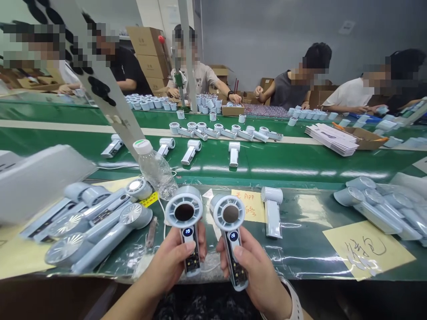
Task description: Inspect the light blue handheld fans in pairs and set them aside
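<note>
Both hands are full here: the left hand [176, 249] has one handheld fan [187, 226], the right hand [255, 255] a second fan [231, 227], fingers curled round the handles, thumbs resting on the fronts just under the lit displays [187, 232]. Both read 20. The pair sit side by side over the near edge of the green tabletop [300, 249]. My read: the step is looking over two powered displays together, and the next move calls for steady grips with thumbs free.

Container-wise, a clear bottle [155, 166] is near the tabletop's far edge; can't tell if there's liquid. By the belt's [283, 162] far edge, a small cardboard box [233, 111] holds pale parts, a co-worker's hand [235, 98] at it.
</note>
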The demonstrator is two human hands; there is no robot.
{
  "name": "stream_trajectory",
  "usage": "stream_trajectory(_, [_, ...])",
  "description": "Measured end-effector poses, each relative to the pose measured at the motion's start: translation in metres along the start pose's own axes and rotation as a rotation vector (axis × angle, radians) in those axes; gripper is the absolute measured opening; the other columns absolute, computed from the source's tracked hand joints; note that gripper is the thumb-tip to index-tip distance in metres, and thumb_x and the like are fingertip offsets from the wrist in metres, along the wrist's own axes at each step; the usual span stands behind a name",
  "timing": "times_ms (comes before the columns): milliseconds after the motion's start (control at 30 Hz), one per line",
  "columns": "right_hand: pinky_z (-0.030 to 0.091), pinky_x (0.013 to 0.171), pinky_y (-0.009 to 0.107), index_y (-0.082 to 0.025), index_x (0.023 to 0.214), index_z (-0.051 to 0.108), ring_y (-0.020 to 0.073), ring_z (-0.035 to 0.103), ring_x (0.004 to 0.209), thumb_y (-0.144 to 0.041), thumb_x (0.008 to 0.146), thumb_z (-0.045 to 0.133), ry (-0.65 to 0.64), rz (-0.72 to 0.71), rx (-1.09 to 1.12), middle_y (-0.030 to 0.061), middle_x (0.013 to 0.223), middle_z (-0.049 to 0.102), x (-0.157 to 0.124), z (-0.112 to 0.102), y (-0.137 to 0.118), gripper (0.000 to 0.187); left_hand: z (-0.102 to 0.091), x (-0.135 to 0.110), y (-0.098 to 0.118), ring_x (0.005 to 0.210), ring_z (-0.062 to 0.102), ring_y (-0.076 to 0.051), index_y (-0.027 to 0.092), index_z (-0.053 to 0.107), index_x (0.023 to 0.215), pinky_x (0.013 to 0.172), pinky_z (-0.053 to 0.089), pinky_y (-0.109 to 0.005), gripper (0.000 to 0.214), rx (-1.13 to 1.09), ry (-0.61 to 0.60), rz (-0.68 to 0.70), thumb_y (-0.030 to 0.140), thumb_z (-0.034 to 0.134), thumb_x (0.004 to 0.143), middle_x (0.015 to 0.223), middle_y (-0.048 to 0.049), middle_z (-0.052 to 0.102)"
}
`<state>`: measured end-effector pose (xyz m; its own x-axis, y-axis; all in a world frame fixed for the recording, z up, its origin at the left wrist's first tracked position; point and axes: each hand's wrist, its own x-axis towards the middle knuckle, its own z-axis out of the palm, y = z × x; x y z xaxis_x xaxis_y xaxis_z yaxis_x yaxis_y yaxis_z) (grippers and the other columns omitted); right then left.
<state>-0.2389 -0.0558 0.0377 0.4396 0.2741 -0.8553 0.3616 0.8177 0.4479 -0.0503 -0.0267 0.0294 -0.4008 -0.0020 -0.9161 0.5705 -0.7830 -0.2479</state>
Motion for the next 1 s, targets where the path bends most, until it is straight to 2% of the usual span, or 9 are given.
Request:
stream_trajectory(167, [0.045, 0.067, 0.02, -0.01, 0.109, 0.052, 0.0083, 0.052, 0.076, -0.043, 0.092, 0.053, 0.002, 0.01, 0.098, 0.0091, 0.095, 0.054, 0.001, 0.002, 0.0, 0.038, 0.0, 0.002, 0.001, 0.077, 0.051, -0.011, 0.016, 0.053, 0.105, 0.07, 0.043, -0.02, 0.019, 0.011, -0.015, 0.033, 0.033, 0.055, 0.097, 0.087, -0.0042, 0.051])
stream_trajectory(267, [0.045, 0.067, 0.021, -0.009, 0.108, 0.052, 0.0091, 0.051, 0.074, -0.048, 0.094, 0.048, 0.014, 0.036, 0.091, 0.0102, 0.089, 0.054, 0.001, 0.004, 0.001, 0.042, 0.003, 0.003, -0.001, 0.071, 0.05, -0.011, 0.019, 0.051, 0.107, 0.064, 0.044, -0.019, 0.019, 0.042, 0.114, 0.017, 0.033, 0.057, 0.095, 0.085, -0.0025, 0.049])
stream_trajectory(367, [0.045, 0.065, 0.023, -0.007, 0.108, 0.048, 0.0089, 0.051, 0.073, -0.056, 0.089, 0.051, 0.06, 0.061, 0.069, 0.0115, 0.098, 0.052, 0.002, 0.006, -0.001, 0.052, 0.009, 0.006, -0.001, 0.071, 0.051, -0.011, 0.023, 0.046, 0.114, 0.063, 0.046, -0.021, 0.035, 0.05, 0.235, -0.063, 0.041, 0.065, 0.09, 0.088, 0.0004, 0.047])
stream_trajectory(533, [0.042, 0.059, 0.025, -0.007, 0.105, 0.046, 0.0099, 0.05, 0.066, -0.063, 0.079, 0.059, 0.13, 0.15, 0.077, 0.0092, 0.088, 0.051, 0.004, 0.007, -0.003, 0.062, 0.013, 0.008, 0.002, 0.072, 0.05, -0.011, 0.025, 0.048, 0.114, 0.063, 0.046, -0.021, 0.03, -0.005, 0.133, -0.052, 0.039, 0.062, 0.092, 0.088, -0.0009, 0.044])
stream_trajectory(633, [0.042, 0.058, 0.025, -0.007, 0.103, 0.046, 0.0094, 0.05, 0.062, -0.061, 0.082, 0.057, 0.125, 0.142, 0.085, 0.0086, 0.086, 0.051, 0.002, 0.007, -0.003, 0.059, 0.014, 0.005, 0.006, 0.077, 0.049, -0.014, 0.025, 0.051, 0.111, 0.068, 0.044, -0.024, 0.025, 0.016, 0.068, -0.077, 0.041, 0.06, 0.093, 0.087, -0.0034, 0.044])
stream_trajectory(767, [0.039, 0.055, 0.022, -0.006, 0.095, 0.046, 0.0086, 0.049, 0.061, -0.06, 0.086, 0.052, 0.091, 0.09, 0.04, 0.0077, 0.076, 0.05, 0.003, 0.006, -0.004, 0.055, 0.014, 0.002, 0.009, 0.09, 0.05, -0.017, 0.017, 0.047, 0.104, 0.08, 0.042, -0.029, 0.028, 0.057, -0.005, -0.084, 0.043, 0.055, 0.095, 0.095, -0.006, 0.047])
stream_trajectory(900, [0.039, 0.05, 0.02, -0.012, 0.119, 0.033, 0.0078, 0.049, 0.06, -0.058, 0.089, 0.05, 0.117, 0.056, 0.121, 0.0071, 0.09, 0.052, 0.008, 0.004, -0.004, 0.057, 0.019, 0.005, 0.013, 0.079, 0.058, -0.019, 0.016, 0.032, 0.113, 0.07, 0.048, -0.029, 0.049, 0.379, 0.242, -0.188, 0.048, 0.061, 0.09, 0.097, -0.0077, 0.055])
stream_trajectory(933, [0.037, 0.048, 0.02, -0.014, 0.121, 0.028, 0.0082, 0.05, 0.058, -0.058, 0.091, 0.046, 0.086, 0.052, 0.166, 0.0067, 0.091, 0.052, 0.008, 0.004, -0.004, 0.056, 0.021, 0.005, 0.015, 0.076, 0.059, -0.019, 0.016, 0.028, 0.116, 0.067, 0.048, -0.028, 0.058, 0.457, 0.311, -0.205, 0.053, 0.063, 0.086, 0.1, -0.009, 0.056])
stream_trajectory(1000, [0.041, 0.052, 0.024, -0.012, 0.115, 0.029, 0.0109, 0.052, 0.06, -0.062, 0.093, 0.04, 0.056, 0.064, 0.232, 0.0086, 0.091, 0.053, 0.009, 0.004, -0.003, 0.055, 0.026, 0.004, 0.019, 0.07, 0.059, -0.02, 0.015, 0.028, 0.118, 0.061, 0.048, -0.027, 0.069, 0.494, 0.385, -0.232, 0.064, 0.062, 0.083, 0.101, -0.0106, 0.057])
